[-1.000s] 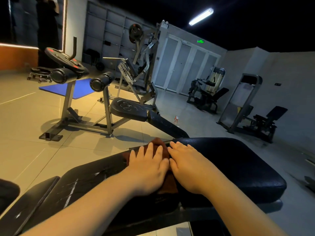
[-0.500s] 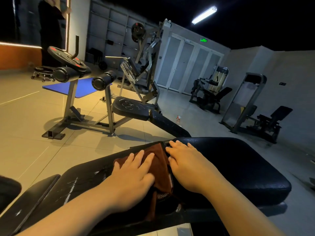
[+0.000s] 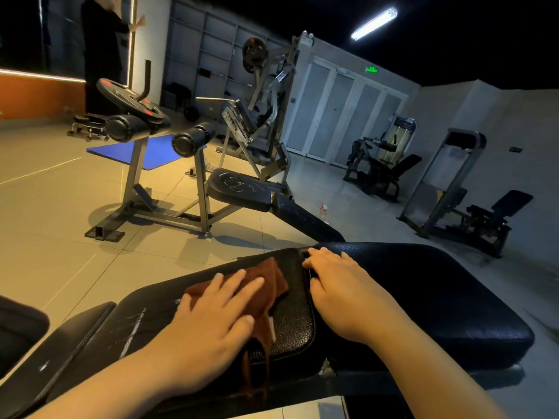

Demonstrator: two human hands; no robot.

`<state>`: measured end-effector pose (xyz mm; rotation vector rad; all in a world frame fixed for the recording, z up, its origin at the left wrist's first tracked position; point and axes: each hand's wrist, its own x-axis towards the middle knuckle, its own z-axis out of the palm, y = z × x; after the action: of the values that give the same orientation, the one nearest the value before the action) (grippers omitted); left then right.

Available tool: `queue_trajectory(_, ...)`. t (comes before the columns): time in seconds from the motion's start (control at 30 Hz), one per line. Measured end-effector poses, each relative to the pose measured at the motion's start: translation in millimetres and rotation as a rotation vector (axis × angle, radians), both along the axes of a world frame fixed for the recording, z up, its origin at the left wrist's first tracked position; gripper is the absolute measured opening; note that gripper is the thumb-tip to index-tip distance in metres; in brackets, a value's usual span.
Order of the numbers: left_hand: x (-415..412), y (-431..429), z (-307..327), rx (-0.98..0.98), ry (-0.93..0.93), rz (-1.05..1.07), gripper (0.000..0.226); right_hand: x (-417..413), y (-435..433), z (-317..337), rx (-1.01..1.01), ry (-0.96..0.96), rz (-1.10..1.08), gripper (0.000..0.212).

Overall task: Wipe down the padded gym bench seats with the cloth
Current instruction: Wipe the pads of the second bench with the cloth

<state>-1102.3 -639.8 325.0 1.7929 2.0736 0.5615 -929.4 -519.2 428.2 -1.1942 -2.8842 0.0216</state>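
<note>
**A:** Head view: where's the cloth?

**B:** The cloth (image 3: 272,282) lies on the small pad (image 3: 296,328), with one tail hanging off the edge toward 6 o'clock. The left hand (image 3: 211,316) presses it, fingers spread flat.

**A:** And the right hand?

**B:** The right hand (image 3: 341,294), at 3 o'clock of the cloth, rests on the big pad (image 3: 438,291), fingers together, tips at the gap.

**A:** How will it handle?

**B:** It looks soft, light and limp, and will likely bunch on the grainy vinyl. Best a flat palm mid-cloth, tail gathered in.
</note>
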Motion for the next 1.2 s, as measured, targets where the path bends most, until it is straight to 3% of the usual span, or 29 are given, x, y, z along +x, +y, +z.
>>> queue_trajectory(0.1,0.4,37.0,14.9,-0.079,0.034,0.081,0.055,-2.0,2.0,-0.7,0.021,-0.04,0.007,0.048)
queue_trajectory(0.23,21.1,75.8,31.7,0.019,-0.049,0.042,0.051,-1.8,-1.6,0.5,0.02,-0.042,0.02,0.048)
queue_trajectory(0.37,21.4,38.7,14.3,0.117,-0.043,-0.082,0.046,0.2,-5.4,1.3,-0.008,0.005,0.0,0.046)
queue_trajectory(0.5,9.0,2.6,1.7,0.123,-0.139,-0.076,0.06,-2.6,-4.9,2.4,-0.046,0.034,-0.02,0.045)
queue_trajectory(0.6,4.1,40.9,10.9,-0.039,0.062,0.03,0.066,-2.1,-7.5,4.0,-0.053,0.051,-0.036,0.044)
queue_trajectory(0.7,10.8,91.5,27.5,-0.058,0.056,0.078,0.071,-1.3,-12.5,7.0,-0.097,0.114,-0.066,0.032)
queue_trajectory(0.83,29.1,86.5,29.7,0.076,0.018,0.006,0.056,1.8,-12.4,3.7,-0.168,0.245,-0.115,0.015)
queue_trajectory(1.0,24.8,21.9,9.8,0.128,-0.043,-0.025,0.058,1.8,-12.2,2.9,-0.195,0.266,-0.121,0.02)
queue_trajectory(1.13,6.6,77.4,25.9,-0.053,0.051,0.07,0.062,0.9,-10.5,1.1,-0.184,0.268,-0.158,0.029)
queue_trajectory(1.2,8.3,111.6,37.1,-0.045,0.033,0.09,0.058,1.1,-11.6,2.4,-0.172,0.289,-0.163,0.033)
